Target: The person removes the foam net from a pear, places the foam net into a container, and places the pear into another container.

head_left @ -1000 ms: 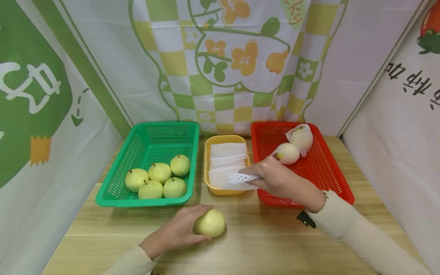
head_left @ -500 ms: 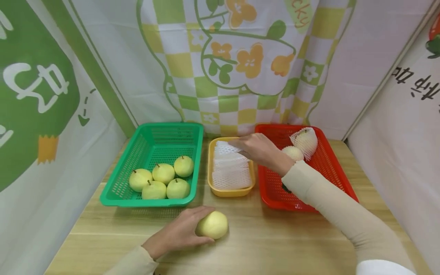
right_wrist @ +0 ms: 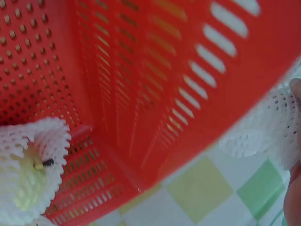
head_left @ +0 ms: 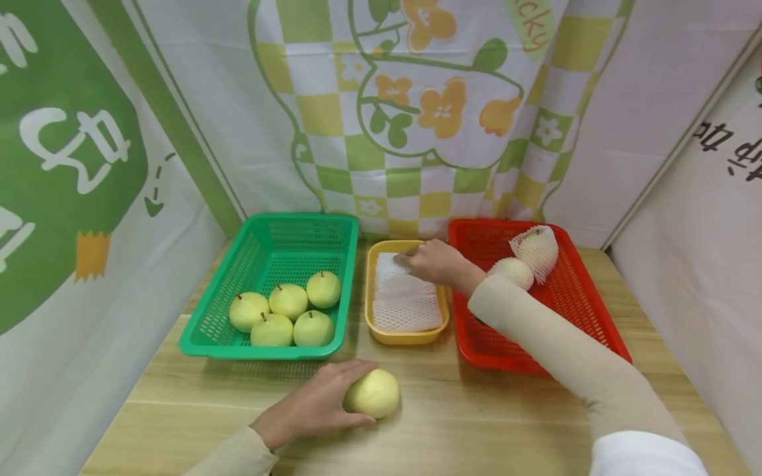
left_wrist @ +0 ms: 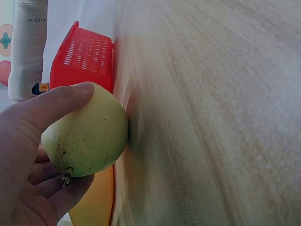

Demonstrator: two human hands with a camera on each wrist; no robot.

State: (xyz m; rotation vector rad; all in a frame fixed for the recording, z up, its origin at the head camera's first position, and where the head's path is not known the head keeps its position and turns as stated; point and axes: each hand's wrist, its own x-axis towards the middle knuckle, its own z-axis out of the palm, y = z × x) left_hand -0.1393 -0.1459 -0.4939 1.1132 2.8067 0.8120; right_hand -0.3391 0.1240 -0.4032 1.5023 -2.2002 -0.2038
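My left hand (head_left: 318, 400) grips a pale yellow-green pear (head_left: 373, 394) low over the table in front of the baskets. In the left wrist view the thumb lies across the top of the pear (left_wrist: 89, 132), with its stem toward the curled fingers. My right hand (head_left: 437, 264) reaches over the yellow basket (head_left: 407, 338) and pinches a white foam net (head_left: 389, 264) at the far end of the pile. The right wrist view shows the foam net (right_wrist: 268, 125) between the thumb and fingers, mostly cut off by the frame edge.
To the left, a green basket (head_left: 262, 352) holds several bare pears (head_left: 288, 302). A red basket (head_left: 595, 291) at the right holds two pears in foam nets (head_left: 538, 251). Printed cloth (head_left: 405, 185) hangs behind the baskets, and the right forearm crosses the red basket.
My right hand has let go of a foam net it held near the basket's front and moved to the pile's far end. The left hand keeps hold of the pear; the view has shifted slightly.
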